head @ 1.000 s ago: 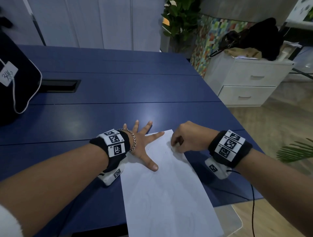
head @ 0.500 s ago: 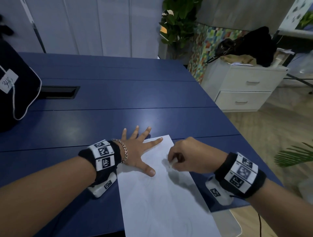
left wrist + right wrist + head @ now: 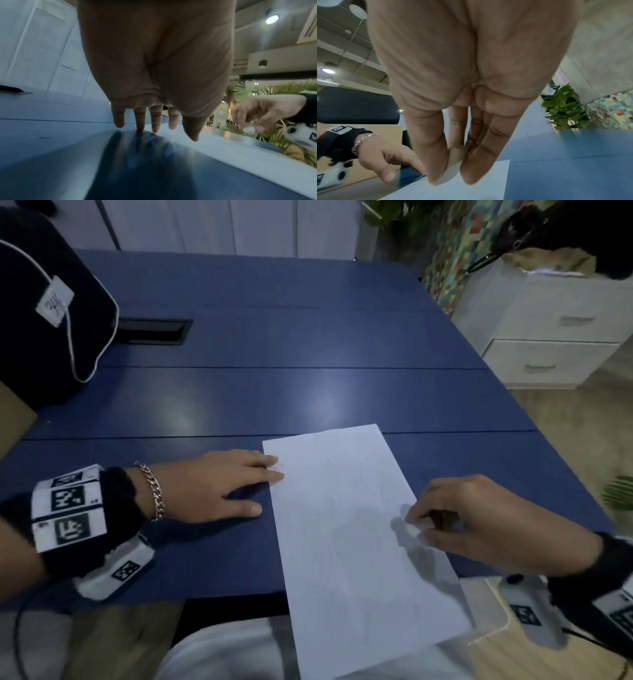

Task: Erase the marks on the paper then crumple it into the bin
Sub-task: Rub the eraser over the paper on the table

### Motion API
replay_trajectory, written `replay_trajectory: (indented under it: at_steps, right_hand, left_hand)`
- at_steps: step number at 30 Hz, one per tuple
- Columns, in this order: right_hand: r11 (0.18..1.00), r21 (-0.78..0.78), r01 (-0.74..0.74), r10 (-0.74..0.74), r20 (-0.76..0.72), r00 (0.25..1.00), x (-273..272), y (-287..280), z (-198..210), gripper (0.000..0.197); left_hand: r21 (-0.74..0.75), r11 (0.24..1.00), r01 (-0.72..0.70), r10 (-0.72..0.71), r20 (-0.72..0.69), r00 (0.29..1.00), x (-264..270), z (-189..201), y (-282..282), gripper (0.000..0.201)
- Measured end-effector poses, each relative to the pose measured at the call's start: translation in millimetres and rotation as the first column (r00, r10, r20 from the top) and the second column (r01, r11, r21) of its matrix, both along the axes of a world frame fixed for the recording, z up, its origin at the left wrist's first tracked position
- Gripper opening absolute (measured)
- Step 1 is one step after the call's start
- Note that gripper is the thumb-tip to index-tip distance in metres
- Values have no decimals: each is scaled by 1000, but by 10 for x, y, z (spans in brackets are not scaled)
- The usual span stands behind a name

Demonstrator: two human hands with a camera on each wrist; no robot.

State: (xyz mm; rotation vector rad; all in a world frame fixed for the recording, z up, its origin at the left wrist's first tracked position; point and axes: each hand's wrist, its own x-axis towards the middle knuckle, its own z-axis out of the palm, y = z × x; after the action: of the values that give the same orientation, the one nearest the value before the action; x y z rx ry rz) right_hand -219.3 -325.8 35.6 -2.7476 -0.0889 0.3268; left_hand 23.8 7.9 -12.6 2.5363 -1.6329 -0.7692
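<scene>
A white sheet of paper [image 3: 346,529] with faint pencil marks lies on the blue table [image 3: 274,337], its near end hanging over the front edge. My left hand [image 3: 219,484] lies flat beside the paper's left edge, straight fingertips [image 3: 139,127] touching the paper's far left corner. My right hand [image 3: 455,518] hovers at the paper's right edge and pinches a small white eraser [image 3: 453,165] between thumb and fingers; the eraser [image 3: 412,529] sits at the paper surface. The paper [image 3: 453,189] shows under the eraser in the right wrist view. No bin is clearly in view.
A black bag [image 3: 51,313] with a white tag sits at the table's far left, next to a black cable slot [image 3: 150,332]. A white drawer cabinet [image 3: 548,337] and a potted plant [image 3: 565,108] stand to the right. A pale wooden surface [image 3: 507,642] lies below the front right.
My left hand slid off the paper to its left edge, fingers now closer together. My right hand with the eraser moved from the paper's top toward its right edge, nearer me.
</scene>
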Motion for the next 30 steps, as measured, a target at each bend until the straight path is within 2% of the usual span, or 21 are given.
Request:
replay_trajectory:
  at_steps: [4,8,10,13,15,18,21,25,27,30]
  right_hand:
    - [999,-14,-37,36,-64,997,-52,113,-161,7]
    - [998,-67,-3,0,-43,999,15,39,-176,4]
    - [994,-105,-5,-4,-78,997,67,18,-144,7]
    - [991,-127,-50,35,-120,992,241,65,-32,14]
    - [994,-93,-48,43,-47,998,467,147,28,20]
    - [997,-55,-54,58,76,995,893,333,0,18]
    - [991,-93,-94,106,141,984,1265,505,-121,16]
    - [984,-169,-55,84,167,982,1487,629,-234,14]
    - [982,-171,-85,108,132,985,1452,677,-261,13]
    - [971,-90,-221,222,-5,975,1346,752,-242,12]
  left_hand:
    - [55,998,-14,10,73,997,-35,-93,-15,118]
    - [59,995,-76,71,80,994,-62,-83,-162,118]
    - [39,992,-117,113,99,989,-102,-79,-262,119]
    - [17,986,-165,163,80,983,-129,-83,-439,131]
    - [38,984,-172,169,74,983,-114,-110,-541,139]
    - [86,981,-173,167,80,983,-108,-175,-670,140]
    - [114,978,-173,164,80,983,-81,-223,-736,141]
    - [146,974,-174,162,90,983,-42,-270,-759,144]
    - [156,972,-175,162,97,982,-41,-280,-764,144]
    - [168,970,-177,164,91,982,-38,-277,-764,144]
